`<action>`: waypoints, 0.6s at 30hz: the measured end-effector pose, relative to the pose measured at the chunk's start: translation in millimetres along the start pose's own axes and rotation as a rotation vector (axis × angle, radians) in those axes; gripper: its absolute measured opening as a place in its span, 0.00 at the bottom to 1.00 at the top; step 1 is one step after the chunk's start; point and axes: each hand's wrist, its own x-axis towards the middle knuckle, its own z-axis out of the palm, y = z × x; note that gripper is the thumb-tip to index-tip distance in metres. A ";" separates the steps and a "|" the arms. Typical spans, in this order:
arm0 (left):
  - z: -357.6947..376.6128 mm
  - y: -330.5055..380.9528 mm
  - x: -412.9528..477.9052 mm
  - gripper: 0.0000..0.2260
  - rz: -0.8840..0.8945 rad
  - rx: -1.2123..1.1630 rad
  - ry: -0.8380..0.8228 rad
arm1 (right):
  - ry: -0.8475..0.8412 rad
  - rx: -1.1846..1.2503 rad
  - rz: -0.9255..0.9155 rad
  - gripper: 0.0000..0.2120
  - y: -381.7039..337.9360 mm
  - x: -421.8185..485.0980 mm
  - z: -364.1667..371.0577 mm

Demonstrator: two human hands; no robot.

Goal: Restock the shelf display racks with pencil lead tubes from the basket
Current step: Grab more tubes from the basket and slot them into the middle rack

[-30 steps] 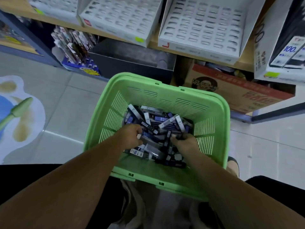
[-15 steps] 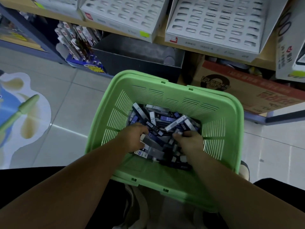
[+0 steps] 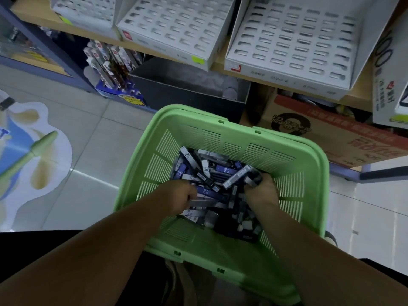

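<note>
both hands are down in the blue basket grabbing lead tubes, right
Not quite. The head view shows the basket is green, not blue. The left hand and right hand are both down in it, gripping lead tubes.

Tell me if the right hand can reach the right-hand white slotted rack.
Probably yes: the right hand, holding pencil lead tubes in the green plastic basket, has open air up to the white slotted cardboard rack.
</note>
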 end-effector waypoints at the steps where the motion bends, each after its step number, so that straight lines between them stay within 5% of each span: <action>1: -1.2 -3.2 -3.4 0.06 -0.004 -0.006 0.012 | 0.005 -0.038 -0.025 0.24 -0.7 1.1 1.9; 4: -5.1 -8.7 -10.2 0.04 -0.037 -0.123 0.115 | -0.009 -0.056 -0.044 0.23 -2.8 3.6 3.7; 8: -10.7 -4.0 -12.7 0.09 -0.215 -0.482 0.192 | -0.042 -0.006 -0.002 0.07 -5.6 8.1 3.8; 16: -18.2 11.7 18.2 0.07 -0.506 -0.969 0.351 | -0.003 0.277 0.062 0.07 -12.6 -9.4 7.2; 18: -16.7 11.0 30.4 0.06 -0.500 -0.936 0.410 | -0.002 0.328 0.092 0.09 -11.7 -14.9 2.9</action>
